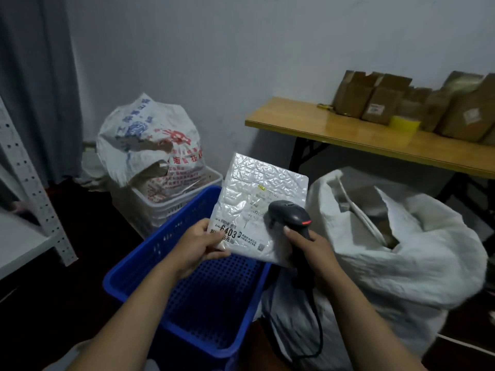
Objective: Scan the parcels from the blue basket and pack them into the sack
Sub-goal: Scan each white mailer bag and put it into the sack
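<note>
1. The blue basket [163, 236] sits nearest, under both forearms.
2. The left hand [197, 246] holds the parcel [257, 194] above the basket, its fingers pinching the near left corner.
3. The right hand [312, 249] has its fingers clenched round the scanner [290, 212], whose head hovers over the label.
4. The parcel looks like a light, soft, slippery bubble mailer. A firm edge pinch would suit it.
5. The sack [417, 258] gapes open just to the right.
6. Boxes [375, 100] crowd the far surface [334, 135].

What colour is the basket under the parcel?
Blue, with a perforated mesh pattern; the basket shows best in the head view.
</note>
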